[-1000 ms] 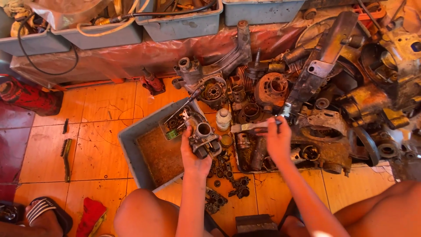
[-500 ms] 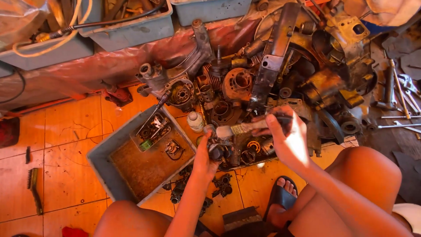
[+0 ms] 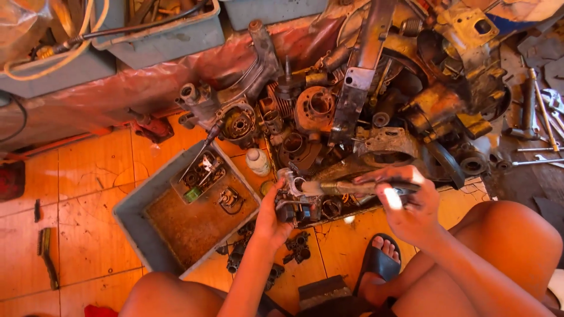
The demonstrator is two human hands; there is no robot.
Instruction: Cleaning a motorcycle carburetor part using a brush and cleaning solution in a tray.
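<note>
My left hand [image 3: 271, 216] grips a small dark metal engine part [image 3: 295, 206] held low over the orange tiled floor. My right hand [image 3: 405, 205] is closed around the handle of a long metal tool [image 3: 332, 188] that lies sideways, its tip reaching the engine part by my left hand. Small dark metal pieces [image 3: 296, 249] lie on the tiles just below my hands. My bare knees frame the bottom of the view.
A grey tray [image 3: 132, 220] with a rusty bottom and a few small parts sits left of my hands. A small white bottle [image 3: 257, 162] stands beside it. A heap of greasy engine parts [image 3: 364, 111] fills the far side. Grey bins [image 3: 158, 38] line the top. Wrenches [image 3: 543, 126] lie at right.
The view has swung to the right. My hands stay together on the engine part and the tool; my right hand has slid along the tool's handle.
</note>
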